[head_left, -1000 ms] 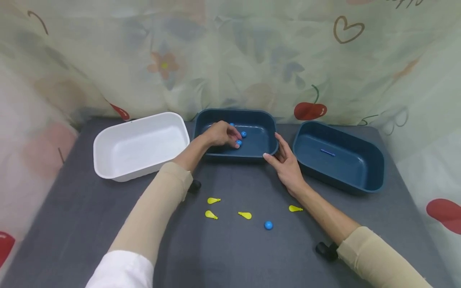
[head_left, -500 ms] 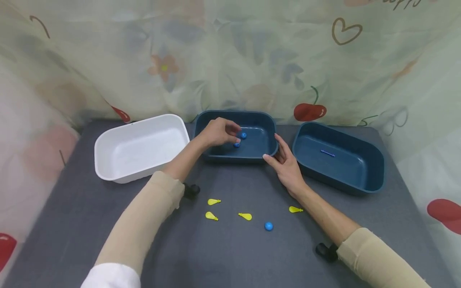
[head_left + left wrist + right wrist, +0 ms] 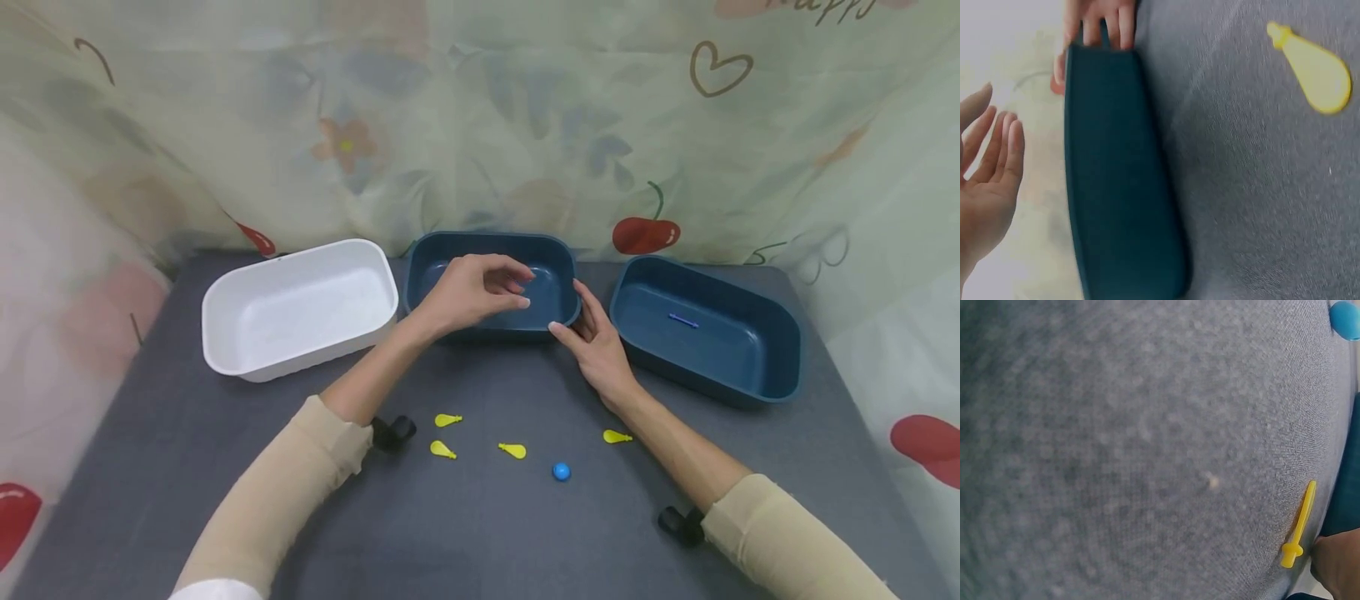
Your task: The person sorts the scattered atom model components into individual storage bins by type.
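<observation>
My left hand (image 3: 474, 293) hovers over the middle dark blue plastic bin (image 3: 558, 250), fingers loosely bent and thumb apart. Nothing shows between its fingers in the left wrist view, where the palm (image 3: 988, 206) faces the bin's upper edge. My right hand (image 3: 603, 358) grips the right end of that bin, thumb at the front corner and fingers along the side. Blue beads inside it are hidden behind my left hand. On the grey cloth in front lie a round blue bead (image 3: 561, 472) and several yellow bulb-shaped pieces, one (image 3: 513, 451) left of the bead and another (image 3: 617, 437) near my right forearm.
A white bin (image 3: 300, 358) stands to the left. To the right, a second dark blue bin (image 3: 720, 358) holds a small purple-blue rod (image 3: 683, 321). A printed curtain (image 3: 480, 125) hangs right behind the bins.
My left hand has let go of a blue bead inside the middle bin, then lifted and shifted right over it. My right hand has kept its place on the bin.
</observation>
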The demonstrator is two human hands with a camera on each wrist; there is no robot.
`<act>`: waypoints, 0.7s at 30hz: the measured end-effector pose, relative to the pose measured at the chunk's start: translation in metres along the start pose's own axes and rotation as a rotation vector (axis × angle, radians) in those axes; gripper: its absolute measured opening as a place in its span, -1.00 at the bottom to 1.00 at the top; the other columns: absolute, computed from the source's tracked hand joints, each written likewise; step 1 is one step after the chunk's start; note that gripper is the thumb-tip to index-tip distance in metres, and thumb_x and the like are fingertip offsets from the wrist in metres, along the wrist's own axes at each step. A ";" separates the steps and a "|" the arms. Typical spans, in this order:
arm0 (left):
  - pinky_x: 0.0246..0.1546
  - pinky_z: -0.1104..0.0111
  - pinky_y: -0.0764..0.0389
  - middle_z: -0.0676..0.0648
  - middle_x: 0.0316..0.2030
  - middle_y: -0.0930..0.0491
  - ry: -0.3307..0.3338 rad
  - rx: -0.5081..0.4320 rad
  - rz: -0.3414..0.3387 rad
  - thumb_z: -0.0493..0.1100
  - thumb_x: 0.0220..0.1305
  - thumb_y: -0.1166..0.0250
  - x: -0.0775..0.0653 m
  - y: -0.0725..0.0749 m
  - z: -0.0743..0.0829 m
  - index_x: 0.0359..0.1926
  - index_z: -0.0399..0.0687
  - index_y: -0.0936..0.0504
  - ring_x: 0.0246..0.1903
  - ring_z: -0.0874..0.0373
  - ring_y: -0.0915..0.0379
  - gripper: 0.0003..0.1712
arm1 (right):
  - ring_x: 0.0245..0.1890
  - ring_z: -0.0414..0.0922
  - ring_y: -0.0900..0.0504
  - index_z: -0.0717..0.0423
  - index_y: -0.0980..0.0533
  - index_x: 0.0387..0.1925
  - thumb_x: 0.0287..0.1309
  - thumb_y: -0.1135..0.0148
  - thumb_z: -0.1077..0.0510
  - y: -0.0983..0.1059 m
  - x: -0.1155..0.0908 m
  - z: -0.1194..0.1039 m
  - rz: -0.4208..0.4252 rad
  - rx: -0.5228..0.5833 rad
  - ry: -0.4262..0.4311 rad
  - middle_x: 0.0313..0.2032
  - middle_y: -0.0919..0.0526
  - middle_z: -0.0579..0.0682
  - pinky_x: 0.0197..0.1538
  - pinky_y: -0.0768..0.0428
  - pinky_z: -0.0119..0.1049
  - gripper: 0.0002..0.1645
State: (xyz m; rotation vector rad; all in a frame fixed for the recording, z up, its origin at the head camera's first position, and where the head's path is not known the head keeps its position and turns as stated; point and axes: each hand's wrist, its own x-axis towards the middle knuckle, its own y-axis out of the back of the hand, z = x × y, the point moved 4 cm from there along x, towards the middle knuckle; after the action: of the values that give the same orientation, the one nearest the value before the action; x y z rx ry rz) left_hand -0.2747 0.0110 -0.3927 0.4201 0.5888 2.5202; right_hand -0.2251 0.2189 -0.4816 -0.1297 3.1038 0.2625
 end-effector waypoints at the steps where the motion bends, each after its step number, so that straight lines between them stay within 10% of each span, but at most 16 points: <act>1: -0.06 0.42 -0.60 0.04 -0.07 -0.68 -0.019 -0.003 0.000 -0.16 0.20 -0.46 -0.001 -0.001 0.004 0.06 -0.08 -0.68 -0.13 0.22 -0.61 -0.61 | 0.51 -0.07 -0.06 -0.23 0.02 0.57 0.33 -0.27 -0.03 0.000 0.000 0.000 -0.001 -0.001 0.001 0.55 0.04 -0.12 0.42 -0.22 -0.01 -0.06; 21: -0.06 0.35 -0.60 0.09 -0.09 -0.68 -0.142 -0.054 -0.034 -0.18 0.24 -0.43 -0.037 -0.025 0.022 0.07 -0.05 -0.68 -0.14 0.27 -0.58 -0.64 | 0.46 0.02 -0.20 -0.18 0.04 0.57 0.33 -0.27 0.00 0.001 -0.002 -0.001 -0.039 0.025 0.001 0.54 -0.05 -0.02 0.40 -0.23 0.05 -0.05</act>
State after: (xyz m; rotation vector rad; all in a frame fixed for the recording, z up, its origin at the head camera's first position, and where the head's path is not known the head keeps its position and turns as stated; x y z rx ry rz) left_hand -0.2255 0.0178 -0.3926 0.5592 0.4685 2.4434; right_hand -0.2228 0.2194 -0.4799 -0.1902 3.1004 0.2232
